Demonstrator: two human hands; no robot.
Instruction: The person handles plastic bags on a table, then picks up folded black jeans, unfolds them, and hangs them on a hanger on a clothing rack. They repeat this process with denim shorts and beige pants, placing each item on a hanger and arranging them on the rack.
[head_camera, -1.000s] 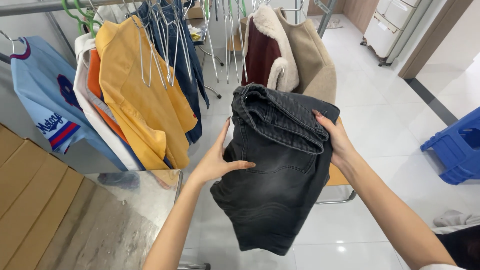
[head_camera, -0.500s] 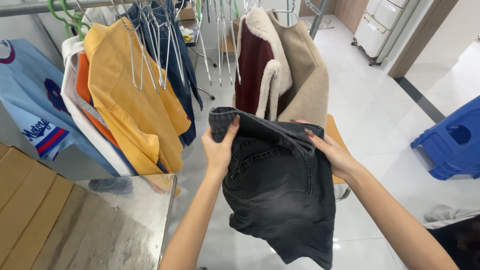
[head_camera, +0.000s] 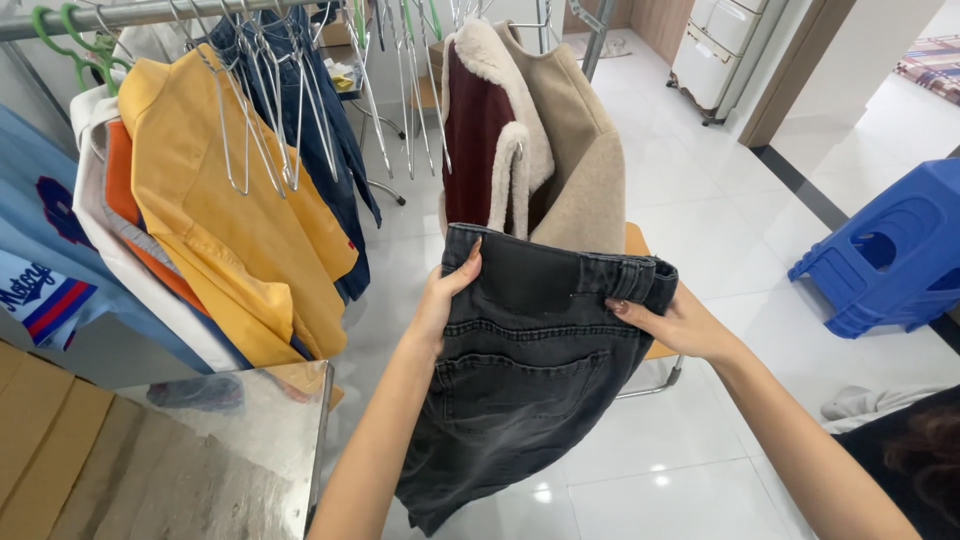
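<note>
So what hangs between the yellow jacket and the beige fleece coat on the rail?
In the head view, dark blue denim garments and a row of bare metal hangers hang between the yellow jacket and the beige fleece coat.

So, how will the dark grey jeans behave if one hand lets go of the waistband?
The jeans would probably sag and swing to one side: below the left hand and right hand they hang in soft folds. The thick denim looks fairly heavy for its size. Slipping seems unlikely, since the fabric looks rough.

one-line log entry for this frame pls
left hand: grips jeans waistband | right hand: grips waistband | dark grey jeans: held up, hanging | behind: clothes rack
</note>
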